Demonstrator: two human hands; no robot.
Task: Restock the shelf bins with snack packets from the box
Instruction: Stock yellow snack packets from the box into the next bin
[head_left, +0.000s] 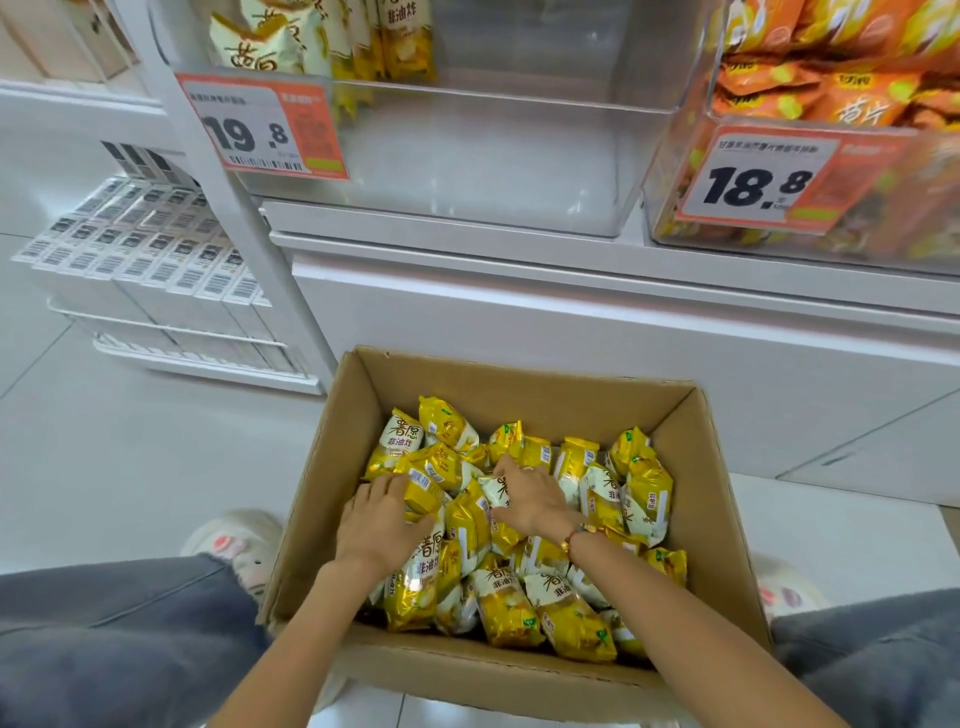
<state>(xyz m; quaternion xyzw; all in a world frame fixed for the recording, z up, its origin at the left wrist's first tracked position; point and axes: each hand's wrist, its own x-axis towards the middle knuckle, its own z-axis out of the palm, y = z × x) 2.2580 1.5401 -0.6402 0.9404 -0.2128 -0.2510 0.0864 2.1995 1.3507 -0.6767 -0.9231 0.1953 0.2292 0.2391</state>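
Observation:
An open cardboard box (332, 467) stands on the floor between my knees, filled with several yellow-and-white snack packets (644, 493). Both hands are down inside it. My left hand (376, 522) lies on the left part of the pile, fingers curled around a yellow packet (423, 488). My right hand (530, 499) grips a white-and-yellow packet (493, 491) at the pile's middle. Above, a clear shelf bin (467, 171) with a 19.8 price tag (262, 130) holds a few of the same packets (291, 41) at its back left.
To the right, a second clear bin (670, 228) with an 18.8 tag is full of orange packets (831, 78). White boxes with barcodes (156, 254) fill a low rack at left. My knees and slippers flank the box on the white tile floor.

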